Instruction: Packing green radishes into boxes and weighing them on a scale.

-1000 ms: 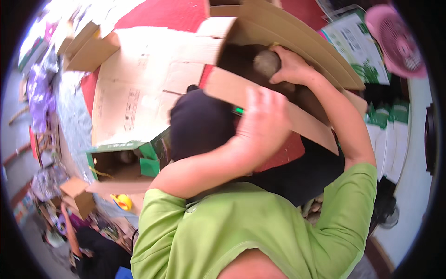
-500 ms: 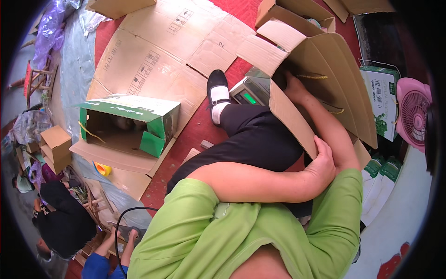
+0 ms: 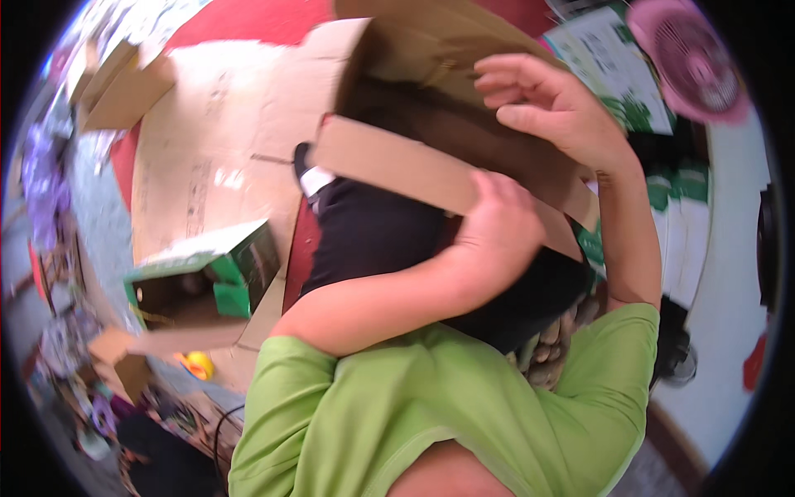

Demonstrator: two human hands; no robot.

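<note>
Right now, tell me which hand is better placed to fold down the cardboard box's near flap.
Left, probably. The left hand grips the near flap at its edge; the right hand rests higher on the cardboard box, fingers loose.

You wear a lime-green shirt (image 3: 464,406) and black trousers (image 3: 373,240), hold a plain brown cardboard box (image 3: 431,157), with a green-and-white carton (image 3: 215,265), pink fan (image 3: 691,58) and red floor (image 3: 240,21) around.

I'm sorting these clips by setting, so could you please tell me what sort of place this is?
Probably an informal packing or box-folding spot on a floor: flattened cardboard covers it, an open green box lies on its side, and a pink fan stands nearby.
</note>
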